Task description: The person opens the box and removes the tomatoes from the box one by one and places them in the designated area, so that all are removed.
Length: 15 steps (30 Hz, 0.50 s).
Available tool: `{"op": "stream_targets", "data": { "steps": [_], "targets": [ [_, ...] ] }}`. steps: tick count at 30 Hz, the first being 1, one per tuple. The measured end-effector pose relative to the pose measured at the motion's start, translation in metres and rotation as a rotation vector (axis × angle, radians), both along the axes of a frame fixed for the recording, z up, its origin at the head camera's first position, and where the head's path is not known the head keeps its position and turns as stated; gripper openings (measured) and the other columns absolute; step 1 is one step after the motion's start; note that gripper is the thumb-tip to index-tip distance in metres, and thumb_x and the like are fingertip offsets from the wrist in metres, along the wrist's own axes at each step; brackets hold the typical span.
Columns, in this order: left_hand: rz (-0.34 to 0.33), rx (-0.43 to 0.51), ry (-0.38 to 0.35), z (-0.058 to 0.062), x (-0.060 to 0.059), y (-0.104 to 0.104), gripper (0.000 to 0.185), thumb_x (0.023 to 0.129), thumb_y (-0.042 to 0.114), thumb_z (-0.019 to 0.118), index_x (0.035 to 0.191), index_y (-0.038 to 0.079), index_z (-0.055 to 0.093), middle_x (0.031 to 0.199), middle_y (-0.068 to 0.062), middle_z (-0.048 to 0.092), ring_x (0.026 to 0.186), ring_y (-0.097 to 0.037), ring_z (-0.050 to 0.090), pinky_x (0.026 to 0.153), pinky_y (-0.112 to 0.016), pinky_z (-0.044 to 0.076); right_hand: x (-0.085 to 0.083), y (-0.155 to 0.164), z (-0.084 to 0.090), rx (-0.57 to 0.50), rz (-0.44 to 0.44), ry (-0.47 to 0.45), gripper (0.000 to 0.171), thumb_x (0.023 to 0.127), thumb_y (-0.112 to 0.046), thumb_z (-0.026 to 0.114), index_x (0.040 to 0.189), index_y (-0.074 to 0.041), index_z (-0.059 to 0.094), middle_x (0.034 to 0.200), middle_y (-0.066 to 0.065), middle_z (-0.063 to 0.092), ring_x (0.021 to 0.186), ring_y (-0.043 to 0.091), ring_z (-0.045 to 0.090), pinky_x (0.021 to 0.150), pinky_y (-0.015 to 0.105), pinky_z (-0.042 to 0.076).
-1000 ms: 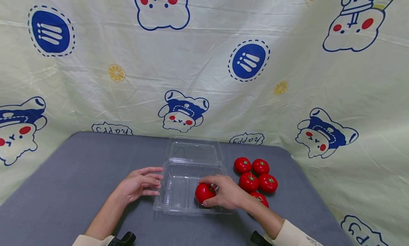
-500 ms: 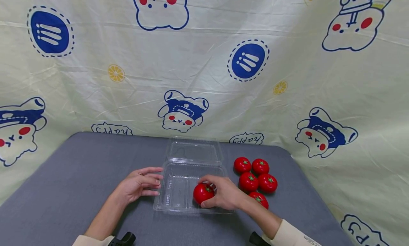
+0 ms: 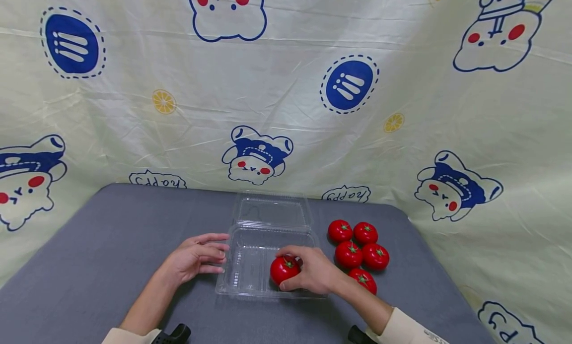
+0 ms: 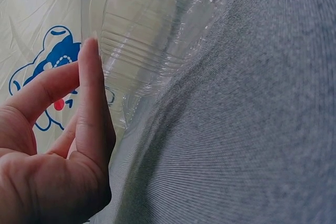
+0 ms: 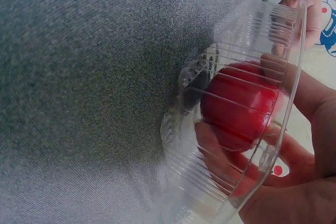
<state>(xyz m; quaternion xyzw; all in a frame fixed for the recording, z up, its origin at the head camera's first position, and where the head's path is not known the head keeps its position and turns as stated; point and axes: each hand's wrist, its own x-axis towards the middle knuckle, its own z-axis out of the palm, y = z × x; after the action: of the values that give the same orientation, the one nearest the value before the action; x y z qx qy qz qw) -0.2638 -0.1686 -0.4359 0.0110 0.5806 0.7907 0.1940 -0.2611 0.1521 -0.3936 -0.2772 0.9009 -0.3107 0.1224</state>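
Observation:
A clear plastic clamshell box [image 3: 248, 269] lies on the table with its lid [image 3: 272, 210] folded back, away from me. Inside its near right part is a red tomato [image 3: 283, 270], which my right hand [image 3: 315, 270] grips with thumb and fingers curled round it. Through the clear side wall, the right wrist view shows the tomato [image 5: 239, 106] low in the box, between the fingers. My left hand [image 3: 196, 258] is at the box's left edge, fingers fairly straight, the tips at or against the rim. Nothing is in its grasp.
Several more red tomatoes [image 3: 348, 254] sit in a cluster right of the box, one partly behind my right forearm. A grey cloth covers the table [image 3: 134, 235]. Behind the far edge hangs a printed curtain [image 3: 201, 110].
Over the last second my right hand and the tomato have shifted very slightly left inside the box. My left hand holds its place at the rim.

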Motion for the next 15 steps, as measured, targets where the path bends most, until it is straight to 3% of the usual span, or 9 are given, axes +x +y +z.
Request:
{"op": "stream_targets", "data": {
  "steps": [15],
  "targets": [
    [-0.006,0.002,0.005,0.0006,0.0001,0.0,0.062,0.087,-0.005,0.068,0.146,-0.003,0.047,0.105,-0.004,0.07,0.081,-0.014,0.072,0.071,-0.035,0.065,-0.0006,0.0041,0.0098,-0.013,-0.024,0.041,0.06,0.075,-0.033,0.088,0.13,-0.018,0.067,0.117,0.001,0.067,0.103,0.022,0.057,0.073,0.029,0.058]
  ]
}}
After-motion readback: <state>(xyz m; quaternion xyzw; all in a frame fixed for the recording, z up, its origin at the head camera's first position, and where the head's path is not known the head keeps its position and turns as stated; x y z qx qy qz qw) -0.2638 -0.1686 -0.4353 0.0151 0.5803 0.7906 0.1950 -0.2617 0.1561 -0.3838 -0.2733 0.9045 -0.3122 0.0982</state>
